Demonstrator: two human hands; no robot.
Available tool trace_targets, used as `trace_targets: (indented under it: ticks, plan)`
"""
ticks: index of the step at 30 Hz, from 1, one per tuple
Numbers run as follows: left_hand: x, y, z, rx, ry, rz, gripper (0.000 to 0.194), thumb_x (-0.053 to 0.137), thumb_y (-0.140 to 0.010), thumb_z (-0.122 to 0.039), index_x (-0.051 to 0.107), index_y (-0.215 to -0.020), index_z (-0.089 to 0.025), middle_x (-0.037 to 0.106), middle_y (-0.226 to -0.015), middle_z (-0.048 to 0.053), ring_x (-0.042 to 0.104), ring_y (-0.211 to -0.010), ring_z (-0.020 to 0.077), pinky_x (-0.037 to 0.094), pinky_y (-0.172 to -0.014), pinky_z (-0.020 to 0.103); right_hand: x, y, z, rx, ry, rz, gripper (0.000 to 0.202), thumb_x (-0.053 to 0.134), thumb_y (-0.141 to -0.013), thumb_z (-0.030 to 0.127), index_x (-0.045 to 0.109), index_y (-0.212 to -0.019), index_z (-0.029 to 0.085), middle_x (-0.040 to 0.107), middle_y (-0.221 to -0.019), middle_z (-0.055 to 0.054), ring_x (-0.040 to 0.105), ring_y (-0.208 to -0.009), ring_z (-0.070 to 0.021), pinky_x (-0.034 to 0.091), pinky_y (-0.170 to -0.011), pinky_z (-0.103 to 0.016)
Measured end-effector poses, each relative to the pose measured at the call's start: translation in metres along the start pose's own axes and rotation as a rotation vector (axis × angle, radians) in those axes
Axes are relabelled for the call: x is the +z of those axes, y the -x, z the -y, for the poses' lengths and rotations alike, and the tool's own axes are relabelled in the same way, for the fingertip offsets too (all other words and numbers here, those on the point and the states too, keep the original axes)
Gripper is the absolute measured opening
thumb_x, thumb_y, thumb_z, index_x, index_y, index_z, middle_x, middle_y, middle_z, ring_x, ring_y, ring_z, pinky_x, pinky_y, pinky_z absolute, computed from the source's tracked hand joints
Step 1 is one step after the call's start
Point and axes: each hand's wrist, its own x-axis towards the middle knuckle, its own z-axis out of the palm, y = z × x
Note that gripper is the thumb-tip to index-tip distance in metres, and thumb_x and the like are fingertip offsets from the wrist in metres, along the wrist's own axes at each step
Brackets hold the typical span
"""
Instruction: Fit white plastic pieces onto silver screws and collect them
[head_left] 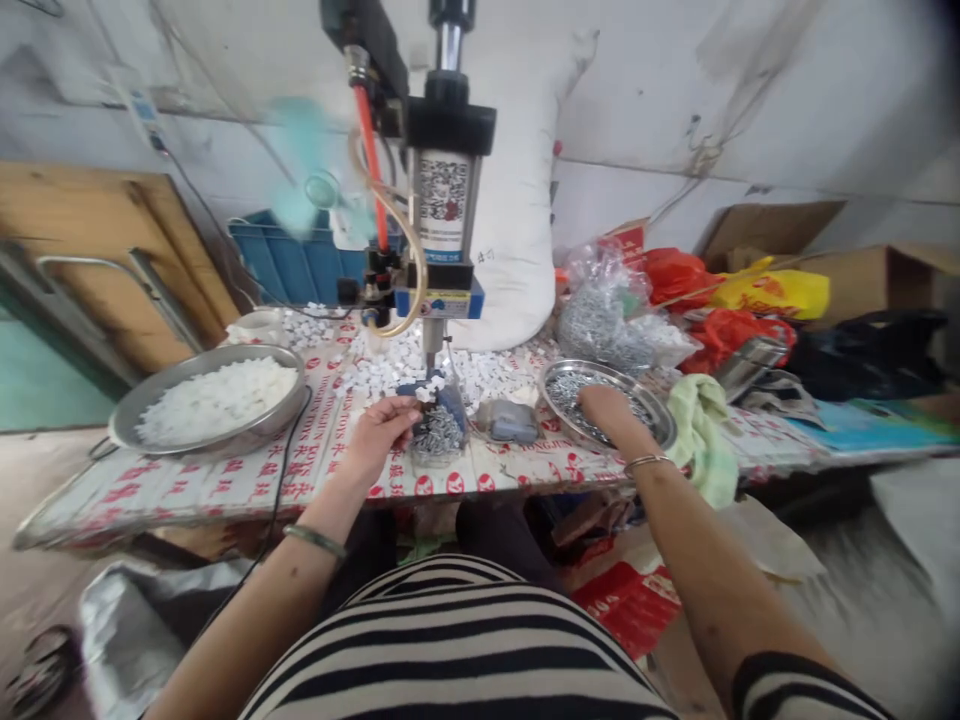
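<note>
Hands well apart: the right dips into the metal dish of small metal pieces — grip hidden. Left fingers curl beside the press, at a small white piece — whether pinching it, I cannot tell.

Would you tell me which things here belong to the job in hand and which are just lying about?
Seemingly in the job: press, steel bowl of metal parts, basin of white pieces.
Seemingly lying about: green cloth, yellow bag, blue crate.
</note>
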Motion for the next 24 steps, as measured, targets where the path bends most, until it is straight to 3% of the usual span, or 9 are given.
trace_targets:
  ticks: [6,9,11,14,17,20,24]
  plan:
    - [-0.001,0.002,0.001,-0.022,0.066,0.0,0.041,0.075,-0.053,-0.031,0.058,-0.087,-0.013,0.062,-0.066,-0.002,0.045,-0.042,0.0034,0.034,-0.038,0.016,-0.016,0.004,0.006,-0.005,-0.057,-0.059,0.031,0.038,-0.079,0.002,0.064,-0.096,0.001,0.062,-0.099,-0.026,0.059,-0.098,-0.0289,0.043,-0.08,-0.037]
    - [0.004,0.003,0.002,-0.025,0.068,0.02,0.041,0.074,-0.054,-0.031,0.058,-0.087,-0.013,0.06,-0.064,-0.002,0.045,-0.041,0.0032,0.033,-0.037,0.016,-0.033,0.015,0.034,-0.016,-0.207,-0.161,0.032,0.039,-0.083,0.014,0.057,-0.109,0.008,0.063,-0.103,-0.019,0.059,-0.097,-0.0248,0.044,-0.081,-0.034]
    - [0.009,0.004,0.003,-0.002,0.044,0.038,0.039,0.074,-0.056,-0.03,0.058,-0.087,-0.013,0.059,-0.065,-0.002,0.045,-0.042,0.0031,0.034,-0.038,0.016,-0.043,0.031,0.067,-0.125,-0.519,-0.229,0.029,0.044,-0.083,0.023,0.054,-0.109,0.015,0.065,-0.098,-0.009,0.06,-0.089,-0.0191,0.044,-0.078,-0.029]
    - [0.014,0.006,0.007,0.098,-0.032,0.074,0.036,0.071,-0.06,-0.027,0.059,-0.091,-0.013,0.059,-0.067,-0.002,0.045,-0.045,0.0036,0.034,-0.041,0.016,-0.051,0.06,0.122,-0.382,-1.161,-0.078,0.024,0.049,-0.078,0.031,0.052,-0.1,0.02,0.061,-0.074,0.001,0.058,-0.063,-0.0132,0.046,-0.064,-0.027]
    - [0.014,0.008,0.011,0.221,-0.148,0.111,0.033,0.067,-0.065,-0.024,0.059,-0.096,-0.014,0.06,-0.068,-0.001,0.048,-0.051,0.0049,0.037,-0.048,0.017,-0.05,0.082,0.162,-0.45,-1.571,0.135,0.024,0.056,-0.072,0.034,0.05,-0.091,0.021,0.052,-0.064,0.006,0.053,-0.054,-0.0094,0.044,-0.057,-0.025]
    - [0.01,0.011,0.013,0.34,-0.292,0.115,0.031,0.062,-0.07,-0.022,0.059,-0.1,-0.015,0.061,-0.07,-0.001,0.052,-0.057,0.0067,0.041,-0.055,0.018,-0.046,0.092,0.178,-0.388,-1.764,0.278,0.028,0.063,-0.066,0.035,0.048,-0.084,0.021,0.048,-0.059,0.009,0.05,-0.05,-0.0069,0.04,-0.054,-0.022]
    - [0.007,0.016,0.009,0.51,-0.534,0.083,0.031,0.057,-0.076,-0.02,0.058,-0.106,-0.017,0.064,-0.077,0.001,0.058,-0.064,0.0095,0.045,-0.061,0.02,-0.046,0.095,0.177,-0.335,-1.908,0.405,0.033,0.069,-0.061,0.036,0.048,-0.081,0.021,0.05,-0.057,0.009,0.049,-0.05,-0.0062,0.042,-0.057,-0.023]
